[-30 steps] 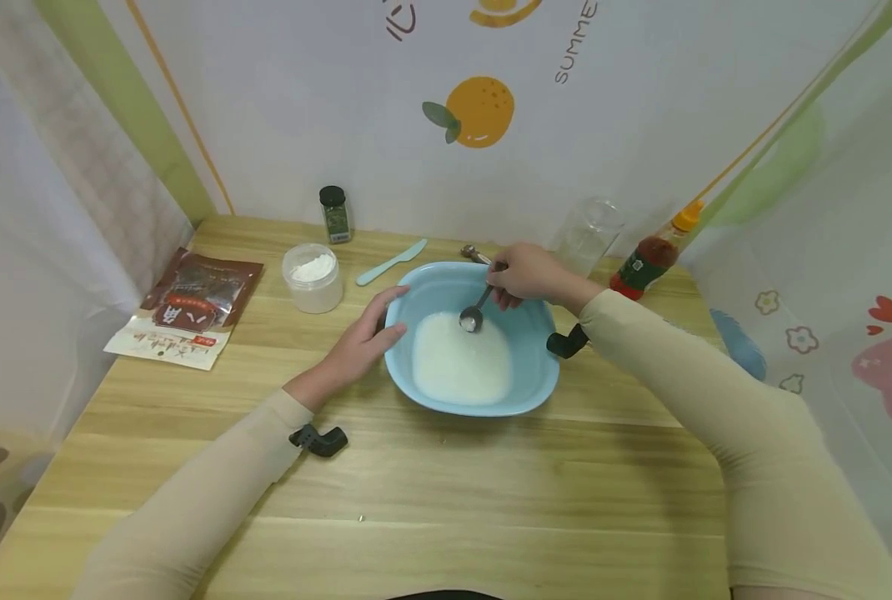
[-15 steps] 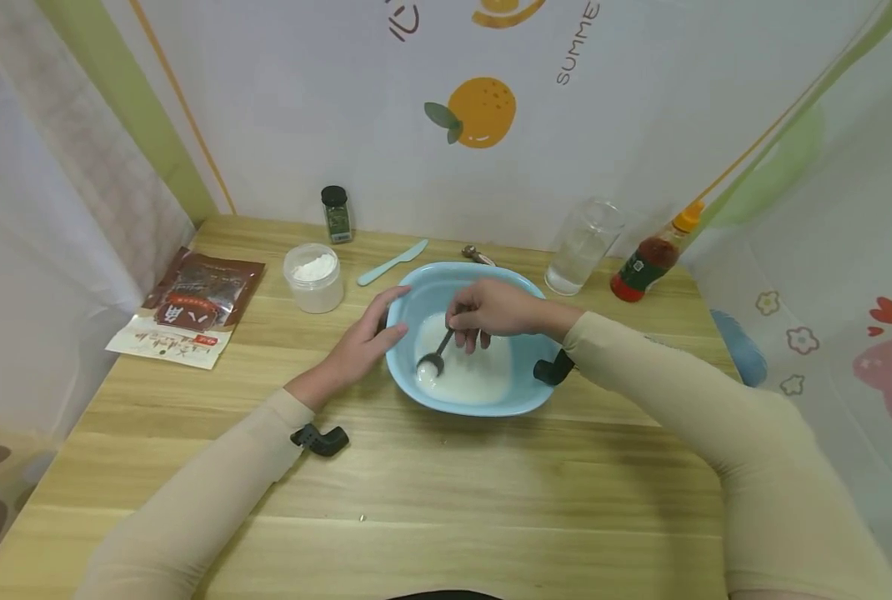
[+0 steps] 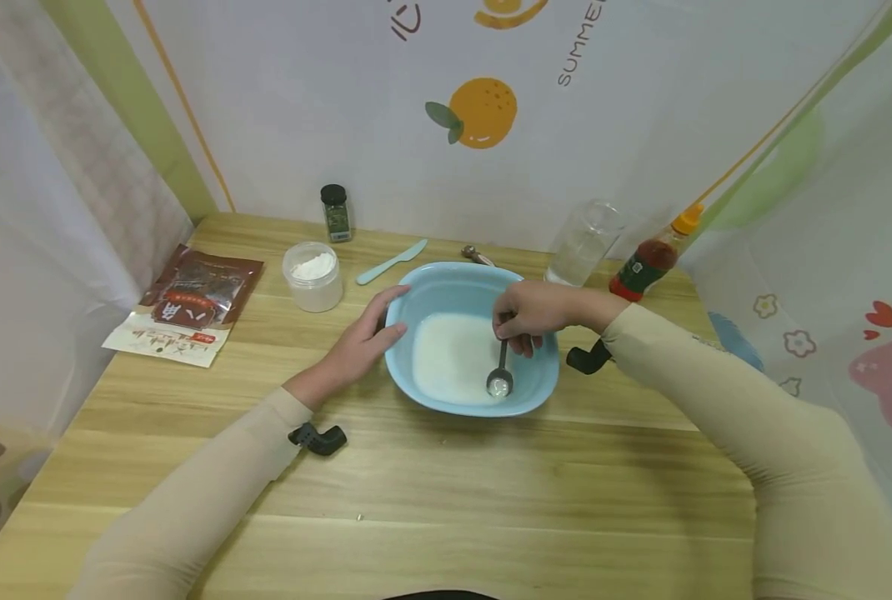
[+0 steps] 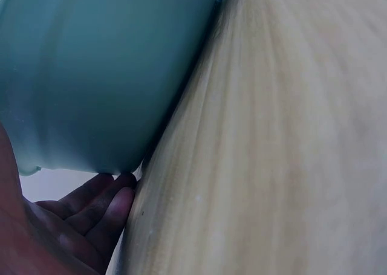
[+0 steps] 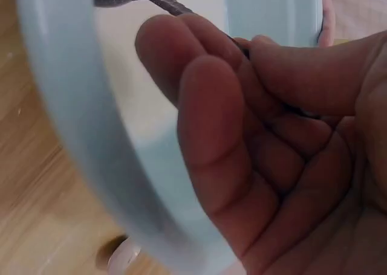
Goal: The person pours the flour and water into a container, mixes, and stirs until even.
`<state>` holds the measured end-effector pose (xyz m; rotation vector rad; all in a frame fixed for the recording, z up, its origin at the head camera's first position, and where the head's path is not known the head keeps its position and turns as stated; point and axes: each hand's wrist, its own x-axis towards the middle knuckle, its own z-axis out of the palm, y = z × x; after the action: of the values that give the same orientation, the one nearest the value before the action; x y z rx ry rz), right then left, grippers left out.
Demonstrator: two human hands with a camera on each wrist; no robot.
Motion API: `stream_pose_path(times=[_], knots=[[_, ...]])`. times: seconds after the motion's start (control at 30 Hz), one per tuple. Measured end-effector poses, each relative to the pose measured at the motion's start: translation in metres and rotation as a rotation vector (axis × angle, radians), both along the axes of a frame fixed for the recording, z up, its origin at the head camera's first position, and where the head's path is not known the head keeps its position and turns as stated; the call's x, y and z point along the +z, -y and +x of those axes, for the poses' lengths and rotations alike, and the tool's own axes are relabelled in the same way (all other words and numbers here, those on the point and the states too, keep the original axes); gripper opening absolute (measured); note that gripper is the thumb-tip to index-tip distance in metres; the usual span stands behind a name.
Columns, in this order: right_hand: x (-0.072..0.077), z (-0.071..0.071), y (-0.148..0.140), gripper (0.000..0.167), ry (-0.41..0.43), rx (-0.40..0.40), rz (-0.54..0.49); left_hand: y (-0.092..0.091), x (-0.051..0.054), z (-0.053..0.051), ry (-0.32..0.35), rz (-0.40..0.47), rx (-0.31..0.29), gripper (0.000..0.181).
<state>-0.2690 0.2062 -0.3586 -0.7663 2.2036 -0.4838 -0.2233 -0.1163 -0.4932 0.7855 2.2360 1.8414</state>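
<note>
A light blue plastic basin (image 3: pixel 446 277) holds milky white liquid (image 3: pixel 453 354). My left hand (image 3: pixel 356 342) grips the basin's left side, thumb over the rim; in the left wrist view, its other fingers (image 4: pixel 112 217) touch the outer wall near the bottom. My right hand (image 3: pixel 532 315), over the basin's right part, pinches the handle of a dark metal spoon (image 3: pixel 502 367). The spoon's head is down at the liquid's right front edge, with a little liquid in it. In the right wrist view, two fingers of the right hand (image 5: pixel 272 142) stand away from the handle.
Behind the basin lie a light blue plastic knife (image 3: pixel 393 262) and a small metal measuring spoon (image 3: pixel 478 255). A jar of white powder (image 3: pixel 315 283), a green herb shaker (image 3: pixel 336 218) and a brown packet (image 3: pixel 198 300) are at left. A glass (image 3: pixel 584 242) and a red sauce bottle (image 3: pixel 648 262) stand right.
My right hand has swept the spoon through the liquid, from the back middle to the front left, then across to the front right. The left hand has stayed on the basin.
</note>
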Motion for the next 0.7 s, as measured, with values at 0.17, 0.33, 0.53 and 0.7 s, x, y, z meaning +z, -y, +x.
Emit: stream_pose_path(times=[0.17, 0.33, 0.53, 0.7], knots=[[-0.004, 0.002, 0.015, 0.02, 0.041, 0.021, -0.085, 0.001, -0.011, -0.005, -0.02, 0.031, -0.021, 0.062], [-0.012, 0.003, 0.04, 0.019, 0.01, 0.013, -0.193, 0.003, -0.027, -0.014, -0.061, 0.092, -0.058, 0.064], [-0.015, -0.002, 0.051, 0.019, -0.185, -0.119, -0.241, 0.005, -0.03, -0.017, -0.071, 0.104, -0.064, 0.064], [-0.012, -0.006, 0.041, 0.021, -0.348, -0.189, -0.165, 0.003, -0.014, -0.007, -0.05, 0.067, -0.031, 0.064]])
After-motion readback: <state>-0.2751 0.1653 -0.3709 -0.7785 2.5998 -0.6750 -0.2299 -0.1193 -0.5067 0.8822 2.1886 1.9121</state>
